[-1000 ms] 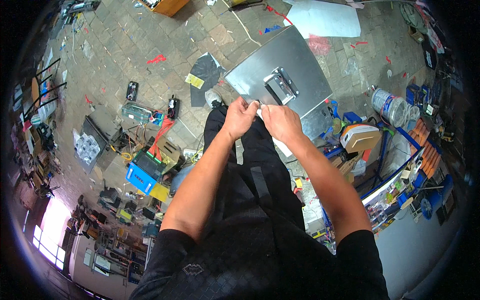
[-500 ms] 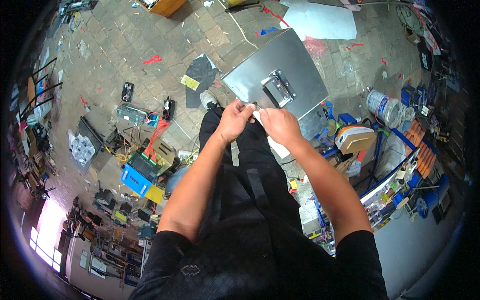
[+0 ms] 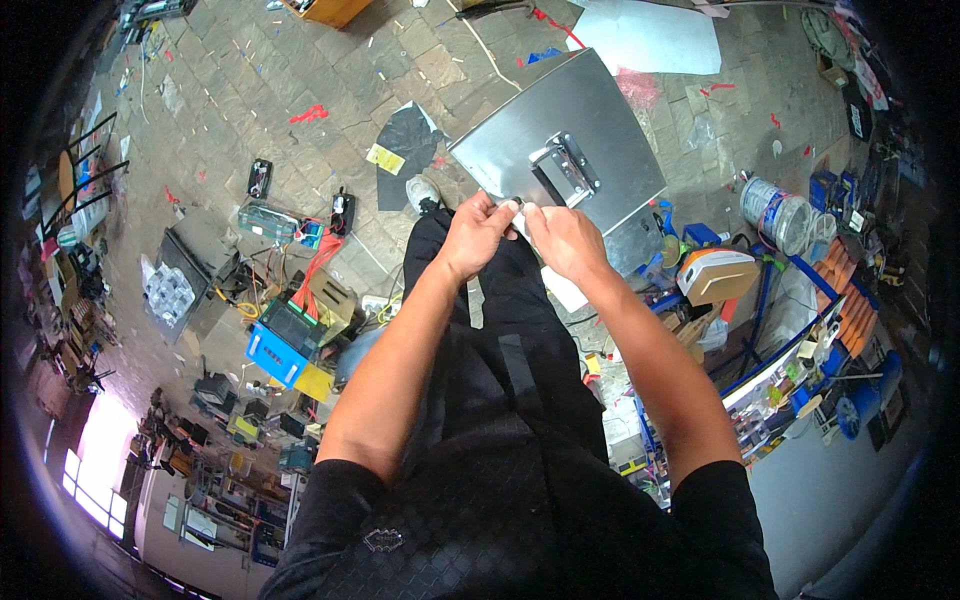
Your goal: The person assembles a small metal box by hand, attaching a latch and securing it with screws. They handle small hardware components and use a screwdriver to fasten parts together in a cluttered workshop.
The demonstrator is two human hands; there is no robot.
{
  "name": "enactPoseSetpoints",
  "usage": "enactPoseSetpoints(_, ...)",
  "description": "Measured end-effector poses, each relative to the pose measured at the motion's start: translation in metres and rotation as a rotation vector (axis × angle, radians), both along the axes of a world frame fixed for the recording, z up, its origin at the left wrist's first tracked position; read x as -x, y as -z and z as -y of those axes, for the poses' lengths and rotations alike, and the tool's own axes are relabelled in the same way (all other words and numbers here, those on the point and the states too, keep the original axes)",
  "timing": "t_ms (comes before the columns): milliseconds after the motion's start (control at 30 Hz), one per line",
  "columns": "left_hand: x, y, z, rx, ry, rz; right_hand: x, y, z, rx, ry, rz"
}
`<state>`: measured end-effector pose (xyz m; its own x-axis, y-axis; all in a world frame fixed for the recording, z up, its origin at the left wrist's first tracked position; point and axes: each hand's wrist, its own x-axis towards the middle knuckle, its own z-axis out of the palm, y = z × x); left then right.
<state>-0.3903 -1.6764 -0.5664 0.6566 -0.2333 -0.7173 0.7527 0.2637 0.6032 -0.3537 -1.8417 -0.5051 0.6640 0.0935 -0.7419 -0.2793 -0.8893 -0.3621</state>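
Note:
My left hand [image 3: 476, 236] and my right hand [image 3: 562, 240] meet in front of my legs, fingertips almost touching. Both are closed in a pinch around something small and dark, mostly hidden by the fingers; its kind does not show. Just beyond them stands a silvery metal box [image 3: 610, 130] with a folding handle [image 3: 565, 170] fixed to its top face. My hands overlap the box's near edge in the picture; whether they touch it I cannot tell.
Left on the paved floor lie a clear-and-green case [image 3: 270, 224], red cables [image 3: 318, 275] and a blue box-shaped device [image 3: 276, 355]. A black sheet [image 3: 402, 150] lies beyond my shoe. On the right are a plastic bucket [image 3: 775, 215], an orange-and-white box [image 3: 715, 275] and a blue-framed rack [image 3: 765, 300].
The whole view has shifted slightly, the floor things a little to the right. My hands stay together at the same place, with small finger movements around the tiny object.

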Motion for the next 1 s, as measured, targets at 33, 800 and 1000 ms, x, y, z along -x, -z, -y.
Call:
enactPoseSetpoints(33,-0.001,-0.001,0.001,-0.003,0.0,-0.001,-0.001,-0.002,0.0,-0.001,-0.002,-0.008)
enactPoseSetpoints(800,-0.004,0.0,0.003,0.131,-0.047,-0.05,-0.001,-0.019,-0.02,0.188,-0.268,0.084)
enactPoseSetpoints(1000,-0.001,0.004,-0.006,0.201,-0.008,-0.077,-0.016,-0.027,-0.029,0.22,-0.133,-0.084)
